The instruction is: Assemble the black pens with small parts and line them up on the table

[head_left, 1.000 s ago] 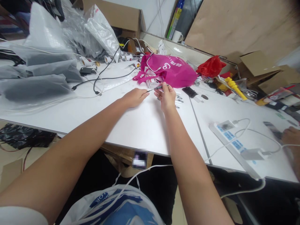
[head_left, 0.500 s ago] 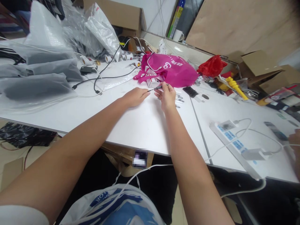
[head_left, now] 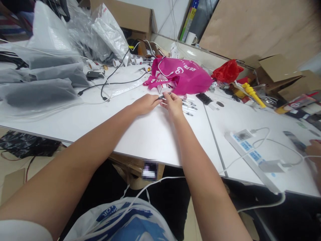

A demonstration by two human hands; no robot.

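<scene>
Both my hands meet on the white table (head_left: 140, 134), just in front of a pink fabric bag (head_left: 187, 78). My right hand (head_left: 172, 105) pinches a thin dark pen (head_left: 163, 96) at its near end. My left hand (head_left: 144, 103) lies beside it, fingertips touching the pen's tip. Several more pens (head_left: 188, 106) lie on the table right of my right hand. A small white box (head_left: 164, 88) sits at the bag's mouth, partly hidden.
Grey plastic bags (head_left: 37, 90) and black cables (head_left: 110, 80) cover the left side. A white power strip (head_left: 248, 152) with a charger lies at right, near another person's hand (head_left: 314, 147). A red bag (head_left: 227, 70), a yellow tool (head_left: 252, 93) and cardboard boxes (head_left: 278, 68) stand behind.
My right hand has lowered and moved slightly left with the pen, so the two hands now meet. The other person's hand at the right edge has pulled back.
</scene>
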